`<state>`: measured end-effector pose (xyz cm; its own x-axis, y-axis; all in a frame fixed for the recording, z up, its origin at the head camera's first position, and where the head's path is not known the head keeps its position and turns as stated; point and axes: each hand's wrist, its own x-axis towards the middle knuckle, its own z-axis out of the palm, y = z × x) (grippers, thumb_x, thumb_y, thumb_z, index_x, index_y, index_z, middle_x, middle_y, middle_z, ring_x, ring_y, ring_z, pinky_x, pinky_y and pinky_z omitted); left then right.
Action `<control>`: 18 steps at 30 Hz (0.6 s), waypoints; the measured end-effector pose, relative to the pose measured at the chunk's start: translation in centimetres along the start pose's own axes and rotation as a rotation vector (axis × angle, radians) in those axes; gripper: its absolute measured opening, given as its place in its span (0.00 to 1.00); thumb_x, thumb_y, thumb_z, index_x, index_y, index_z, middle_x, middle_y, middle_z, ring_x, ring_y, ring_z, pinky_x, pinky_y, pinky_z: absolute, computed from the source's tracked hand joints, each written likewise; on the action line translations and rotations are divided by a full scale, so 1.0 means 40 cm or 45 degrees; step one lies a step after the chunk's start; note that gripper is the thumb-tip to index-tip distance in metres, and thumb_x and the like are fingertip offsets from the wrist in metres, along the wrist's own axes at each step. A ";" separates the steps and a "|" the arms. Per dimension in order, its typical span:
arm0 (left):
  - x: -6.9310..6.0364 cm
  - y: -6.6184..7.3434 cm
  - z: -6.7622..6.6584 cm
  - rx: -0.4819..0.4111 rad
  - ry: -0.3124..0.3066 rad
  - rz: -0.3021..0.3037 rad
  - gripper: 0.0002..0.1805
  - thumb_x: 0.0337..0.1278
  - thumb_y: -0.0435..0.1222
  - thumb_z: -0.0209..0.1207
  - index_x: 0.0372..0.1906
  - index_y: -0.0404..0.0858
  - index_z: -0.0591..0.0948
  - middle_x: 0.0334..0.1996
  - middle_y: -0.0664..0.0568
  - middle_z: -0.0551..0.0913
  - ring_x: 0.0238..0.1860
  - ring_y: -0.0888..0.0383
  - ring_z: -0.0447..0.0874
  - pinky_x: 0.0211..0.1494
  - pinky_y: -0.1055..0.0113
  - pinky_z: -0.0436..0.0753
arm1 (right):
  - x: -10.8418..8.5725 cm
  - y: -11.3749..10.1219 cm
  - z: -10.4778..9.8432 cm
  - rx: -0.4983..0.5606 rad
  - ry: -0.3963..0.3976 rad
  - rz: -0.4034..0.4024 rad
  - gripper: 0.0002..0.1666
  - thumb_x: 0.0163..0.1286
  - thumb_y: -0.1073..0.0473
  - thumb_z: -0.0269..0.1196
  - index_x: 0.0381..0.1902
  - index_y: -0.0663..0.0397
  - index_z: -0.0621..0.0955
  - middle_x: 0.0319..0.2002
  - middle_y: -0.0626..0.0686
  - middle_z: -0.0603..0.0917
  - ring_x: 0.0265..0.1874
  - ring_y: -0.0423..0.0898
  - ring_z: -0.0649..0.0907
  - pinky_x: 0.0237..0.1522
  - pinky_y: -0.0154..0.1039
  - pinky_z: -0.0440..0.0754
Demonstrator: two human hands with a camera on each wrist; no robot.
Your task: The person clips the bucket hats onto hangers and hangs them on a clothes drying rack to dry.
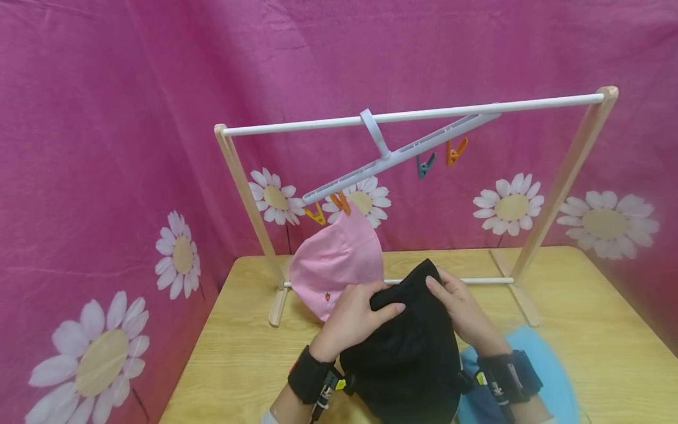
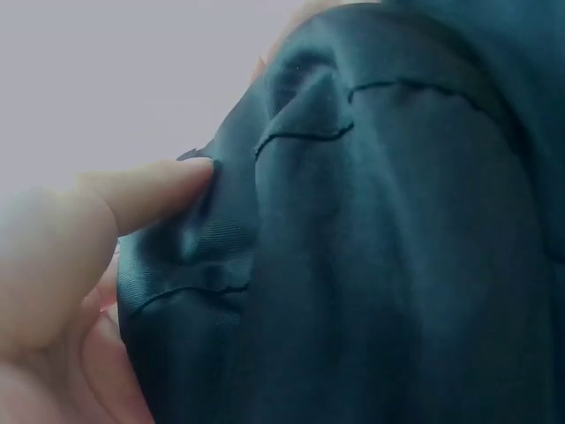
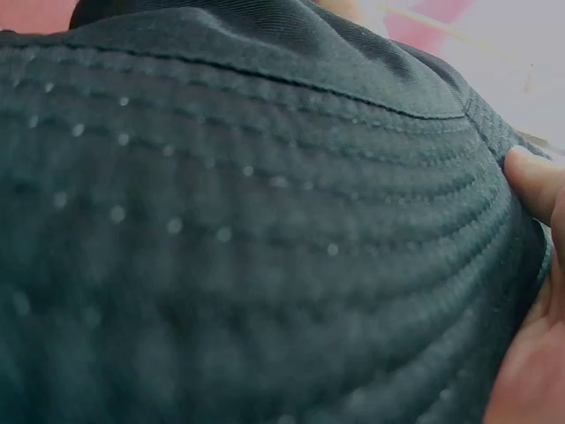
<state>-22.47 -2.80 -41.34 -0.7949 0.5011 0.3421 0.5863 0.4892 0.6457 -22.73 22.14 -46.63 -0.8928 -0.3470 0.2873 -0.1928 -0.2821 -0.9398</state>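
Plainly, it is soft black cloth I have between my hands: a black hat (image 1: 410,353), held up over the table (image 1: 212,377), nearer to me than the drying rack (image 1: 569,176). My left hand (image 1: 355,315) pinches its upper edge, thumb lying on the near face and fingers tucked behind. My right hand (image 1: 466,306) pinches the other side likewise, thumb in front, fingers at the back.

Seen from my left wrist, the fabric is smooth with a slight sheen and fine twill, gathered in rounded folds and crossed by dark seams. From my right wrist, close parallel rows of stitching curve round it, ridged, with tiny bright flecks along them; part of that surface is blurred.

The hat's long axis runs from close to me away towards the rack, leaning a little right at the far end, where the cloth rises to a blunt peak between my hands. Its body widens towards me and leaves the head view at the bottom.

Beyond my left hand, a matte pink hat (image 1: 339,259) droops from an orange clip (image 1: 341,204) on the tilted grey hanger (image 1: 424,143). Pale blue cloth (image 1: 548,359) lies on the wood-grained table, partly hidden by my right wrist.
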 end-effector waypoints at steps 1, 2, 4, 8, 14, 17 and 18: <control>0.005 0.001 -0.002 0.000 -0.004 0.012 0.16 0.65 0.52 0.69 0.44 0.44 0.88 0.29 0.64 0.85 0.33 0.68 0.81 0.39 0.73 0.79 | 0.001 -0.002 -0.001 0.002 0.008 0.004 0.17 0.87 0.62 0.46 0.58 0.44 0.80 0.45 0.46 0.89 0.40 0.43 0.91 0.41 0.40 0.89; 0.010 0.002 -0.004 -0.001 -0.008 0.019 0.15 0.65 0.51 0.69 0.44 0.44 0.88 0.29 0.64 0.85 0.33 0.68 0.81 0.39 0.73 0.79 | 0.001 -0.004 -0.001 0.005 0.018 0.010 0.16 0.87 0.62 0.46 0.58 0.44 0.80 0.45 0.46 0.89 0.40 0.42 0.90 0.41 0.40 0.89; 0.020 0.004 -0.009 0.007 -0.013 0.029 0.15 0.66 0.51 0.68 0.43 0.44 0.88 0.28 0.63 0.84 0.32 0.67 0.80 0.38 0.72 0.78 | 0.003 -0.006 -0.003 0.013 0.032 0.024 0.16 0.87 0.61 0.46 0.57 0.43 0.80 0.44 0.45 0.89 0.40 0.42 0.90 0.42 0.40 0.89; 0.041 0.009 -0.015 0.025 -0.028 0.019 0.16 0.67 0.52 0.66 0.45 0.44 0.88 0.32 0.62 0.86 0.35 0.67 0.81 0.41 0.72 0.80 | 0.008 -0.008 -0.006 0.020 0.062 0.041 0.15 0.87 0.60 0.46 0.56 0.43 0.80 0.43 0.44 0.89 0.40 0.41 0.90 0.42 0.39 0.88; 0.084 0.014 -0.027 0.008 -0.056 -0.022 0.19 0.68 0.55 0.65 0.50 0.45 0.87 0.41 0.61 0.89 0.42 0.67 0.85 0.49 0.71 0.82 | 0.016 -0.013 -0.015 0.034 0.088 0.042 0.14 0.87 0.58 0.47 0.56 0.41 0.79 0.43 0.43 0.89 0.40 0.40 0.89 0.43 0.37 0.88; 0.120 0.014 -0.029 -0.026 -0.086 -0.013 0.19 0.68 0.55 0.64 0.50 0.45 0.86 0.42 0.60 0.89 0.42 0.68 0.86 0.49 0.72 0.83 | 0.019 -0.016 -0.025 0.036 0.122 0.038 0.14 0.87 0.58 0.47 0.57 0.41 0.79 0.44 0.43 0.88 0.41 0.40 0.89 0.43 0.37 0.88; 0.134 0.015 -0.029 -0.036 -0.090 -0.007 0.19 0.68 0.55 0.64 0.49 0.45 0.86 0.43 0.60 0.90 0.42 0.68 0.86 0.49 0.72 0.83 | 0.020 -0.018 -0.028 0.035 0.134 0.040 0.14 0.87 0.58 0.47 0.58 0.41 0.79 0.44 0.43 0.88 0.41 0.40 0.88 0.43 0.36 0.88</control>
<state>-26.56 -0.66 -38.32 -0.7846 0.5481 0.2899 0.5763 0.4722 0.6670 -23.77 23.05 -45.94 -0.9361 -0.2608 0.2358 -0.1545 -0.2974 -0.9422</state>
